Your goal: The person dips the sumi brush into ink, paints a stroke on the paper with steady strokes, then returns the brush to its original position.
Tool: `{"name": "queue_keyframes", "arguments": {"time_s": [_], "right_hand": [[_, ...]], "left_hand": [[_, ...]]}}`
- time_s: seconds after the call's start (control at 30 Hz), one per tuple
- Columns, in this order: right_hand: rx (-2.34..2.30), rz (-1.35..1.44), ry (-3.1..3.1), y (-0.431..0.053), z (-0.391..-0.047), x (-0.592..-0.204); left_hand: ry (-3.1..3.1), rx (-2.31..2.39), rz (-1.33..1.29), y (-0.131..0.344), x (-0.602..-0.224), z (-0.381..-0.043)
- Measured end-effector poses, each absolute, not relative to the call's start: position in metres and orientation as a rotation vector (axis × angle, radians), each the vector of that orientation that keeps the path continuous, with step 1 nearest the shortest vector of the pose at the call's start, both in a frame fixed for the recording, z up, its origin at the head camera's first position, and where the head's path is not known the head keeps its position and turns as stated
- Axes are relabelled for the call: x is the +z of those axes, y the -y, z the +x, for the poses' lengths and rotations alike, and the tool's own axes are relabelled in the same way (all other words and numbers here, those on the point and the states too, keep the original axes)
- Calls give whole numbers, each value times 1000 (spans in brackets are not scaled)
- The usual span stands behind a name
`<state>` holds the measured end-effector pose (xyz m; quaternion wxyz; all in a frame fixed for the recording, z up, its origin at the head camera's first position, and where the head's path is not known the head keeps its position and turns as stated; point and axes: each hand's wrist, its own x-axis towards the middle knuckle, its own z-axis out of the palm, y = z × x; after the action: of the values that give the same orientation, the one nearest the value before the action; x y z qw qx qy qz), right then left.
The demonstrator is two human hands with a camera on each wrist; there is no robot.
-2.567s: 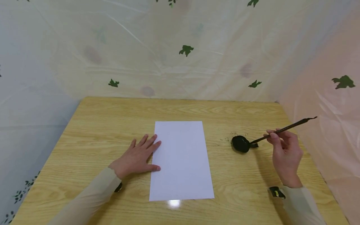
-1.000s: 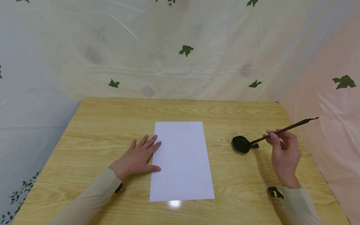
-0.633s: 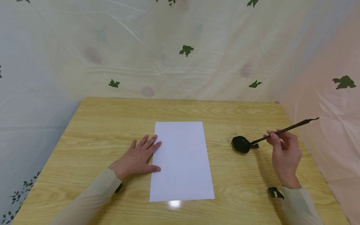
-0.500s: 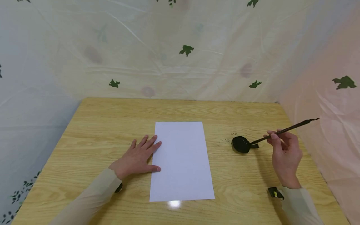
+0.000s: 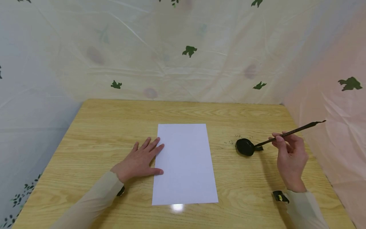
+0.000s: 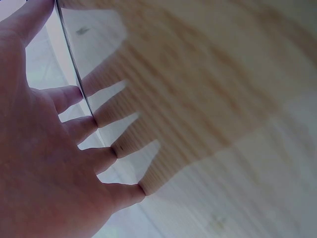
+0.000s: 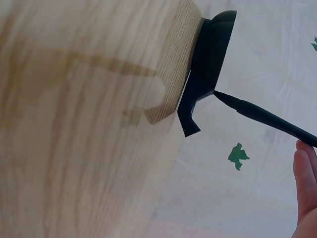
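Observation:
My left hand (image 5: 138, 160) lies flat with fingers spread, its fingertips and thumb over the left edge of a blank white sheet of paper (image 5: 186, 165). In the left wrist view the fingertips press down on the paper's edge and the table. On the right, my right hand (image 5: 292, 159) pinches a dark writing brush (image 5: 298, 128) by its handle, slanting down to the left. The brush tip meets the rim of a small black ink dish (image 5: 245, 147), near its short handle. The right wrist view shows the brush's pointed tip (image 7: 225, 98) at the dish's edge.
The wood-grain table (image 5: 114, 121) carries small dark specks beside the dish. Light sheeting with green leaf shapes (image 5: 189, 51) hangs behind it and along both sides. A pinkish sheet (image 5: 337, 136) hangs close to the right hand.
The brush's upper end has shifted very slightly to the right and down, its tip staying at the dish. The left hand and paper look unmoved.

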<state>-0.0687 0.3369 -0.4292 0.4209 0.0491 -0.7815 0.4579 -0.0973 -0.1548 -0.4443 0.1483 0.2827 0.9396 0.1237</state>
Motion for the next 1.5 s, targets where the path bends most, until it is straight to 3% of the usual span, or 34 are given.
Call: {"name": "queue_keyframes", "arguments": {"time_s": [0.83, 1.07, 1.5], "right_hand": [[1297, 150, 1811, -335, -66, -419], [1613, 306, 1536, -313, -61, -405], [1730, 430, 1496, -267, -64, -409]], "left_hand": [[-2700, 369, 822, 157, -445, -97], [-2692, 373, 821, 156, -443, -99], [-2683, 359, 820, 155, -441, -100]]}}
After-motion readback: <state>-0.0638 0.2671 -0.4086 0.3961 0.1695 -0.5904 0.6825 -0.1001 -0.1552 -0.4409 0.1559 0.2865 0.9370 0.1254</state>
